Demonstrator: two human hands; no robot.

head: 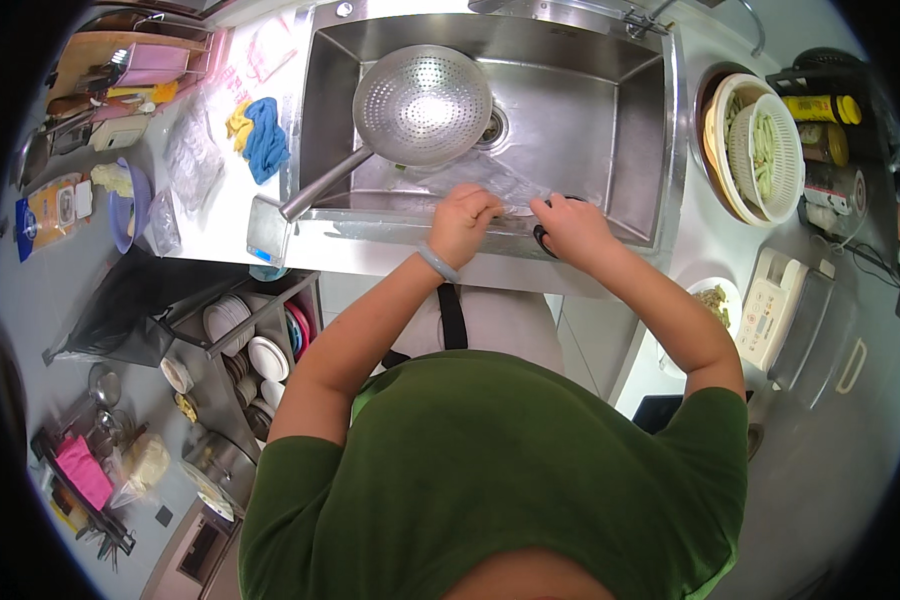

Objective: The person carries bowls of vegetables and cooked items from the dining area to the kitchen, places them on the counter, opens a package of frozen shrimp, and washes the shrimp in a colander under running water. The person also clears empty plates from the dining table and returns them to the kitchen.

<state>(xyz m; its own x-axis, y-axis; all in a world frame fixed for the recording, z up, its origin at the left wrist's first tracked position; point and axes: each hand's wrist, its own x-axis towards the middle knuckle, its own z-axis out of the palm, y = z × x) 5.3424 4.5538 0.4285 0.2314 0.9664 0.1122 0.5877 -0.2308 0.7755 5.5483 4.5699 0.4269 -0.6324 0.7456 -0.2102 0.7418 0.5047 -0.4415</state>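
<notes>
At the front edge of the steel sink (562,135), my left hand (461,221) pinches what looks like the edge of a clear plastic bag (484,176). The rest of that plastic lies spread on the sink bottom. My right hand (574,232), just to the right, is closed around black-handled scissors (542,241); their dark finger loops show beside the fingers, while the blades are hard to make out. Behind my left hand, a perforated steel strainer ladle (424,105) rests in the sink with its handle across the left front corner. A drain (493,126) is partly covered by the strainer.
Left of the sink lie a blue cloth (266,142), a yellow cloth (238,126) and a small scale (267,231). On the right counter are nested baskets (791,161) with cut green vegetables and a plate of food (732,300). Below left, an open drawer holds dishes (268,358).
</notes>
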